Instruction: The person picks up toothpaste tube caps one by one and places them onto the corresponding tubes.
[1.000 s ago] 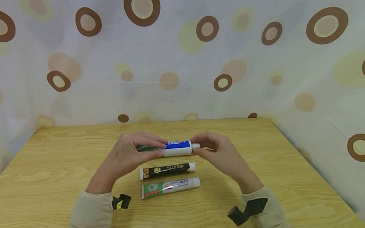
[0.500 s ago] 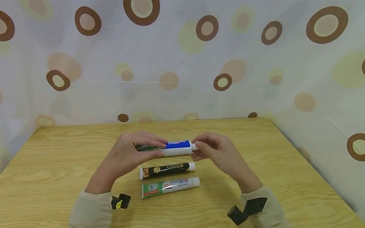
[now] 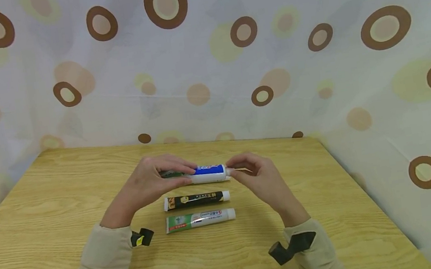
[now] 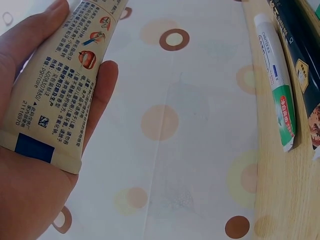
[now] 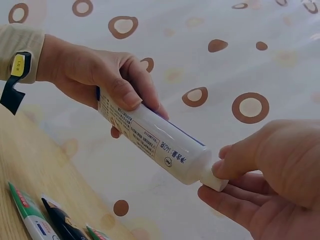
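My left hand [image 3: 153, 179] grips a blue-and-white toothpaste tube [image 3: 210, 174] by its body, thumb on the near side and fingers on the far side. The tube is level, cap end to the right. Its crimped end lies against the palm in the left wrist view, where the printed back [image 4: 65, 80] shows. My right hand [image 3: 260, 181] pinches the small white cap [image 5: 214, 180] between thumb and fingers. The cap sits at the tube's neck. Nearer on the table lie a black toothpaste tube [image 3: 197, 200] and a green-and-white toothpaste tube [image 3: 202, 220].
Another green-and-white tube [image 4: 277, 85] lies on the wooden table [image 3: 83, 183], mostly hidden behind the held tube in the head view. A white curtain with brown rings [image 3: 198, 64] encloses the table's back and sides. Black wrist cameras [image 3: 292, 248] sit on the sleeves.
My right thumb and fingers have turned about the cap and shifted their pinch. The left hand keeps its grip, and the tube stays nearly in place. The head view has tilted slightly.
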### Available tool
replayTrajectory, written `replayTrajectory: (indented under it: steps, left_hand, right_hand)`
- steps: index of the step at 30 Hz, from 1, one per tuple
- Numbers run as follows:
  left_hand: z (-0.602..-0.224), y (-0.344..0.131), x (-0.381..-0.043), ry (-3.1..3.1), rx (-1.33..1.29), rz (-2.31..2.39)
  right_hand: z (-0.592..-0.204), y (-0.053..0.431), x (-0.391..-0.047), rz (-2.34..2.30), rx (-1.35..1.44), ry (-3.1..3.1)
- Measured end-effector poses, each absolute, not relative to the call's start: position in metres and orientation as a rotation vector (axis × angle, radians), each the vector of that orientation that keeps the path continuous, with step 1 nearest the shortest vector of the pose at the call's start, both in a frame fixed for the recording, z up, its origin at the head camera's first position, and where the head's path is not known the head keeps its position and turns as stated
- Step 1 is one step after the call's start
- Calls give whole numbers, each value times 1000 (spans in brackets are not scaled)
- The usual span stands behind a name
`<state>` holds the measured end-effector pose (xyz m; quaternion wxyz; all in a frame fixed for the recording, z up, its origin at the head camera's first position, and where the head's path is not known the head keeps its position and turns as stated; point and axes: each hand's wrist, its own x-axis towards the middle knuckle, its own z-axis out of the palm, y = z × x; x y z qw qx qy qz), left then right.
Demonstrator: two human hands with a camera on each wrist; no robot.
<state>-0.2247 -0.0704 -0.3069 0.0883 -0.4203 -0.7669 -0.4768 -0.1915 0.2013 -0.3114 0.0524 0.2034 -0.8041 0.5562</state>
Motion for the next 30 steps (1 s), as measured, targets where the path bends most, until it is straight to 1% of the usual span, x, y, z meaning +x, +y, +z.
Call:
replayTrajectory:
  steps: [11,21,30]
  left_hand:
    - [-284,-69,-204,-2324,-1197,-1425]
    - [-286,-67,-206,-2297,-1231,-1424]
    - [-286,-67,-205,-2313,-1224,-1446]
  right_hand:
    - [-307,201,-190,1765,588,-2431]
    - [-294,195,-179,1851,489,-2460]
    - [-300,197,-184,1757,567,-2480]
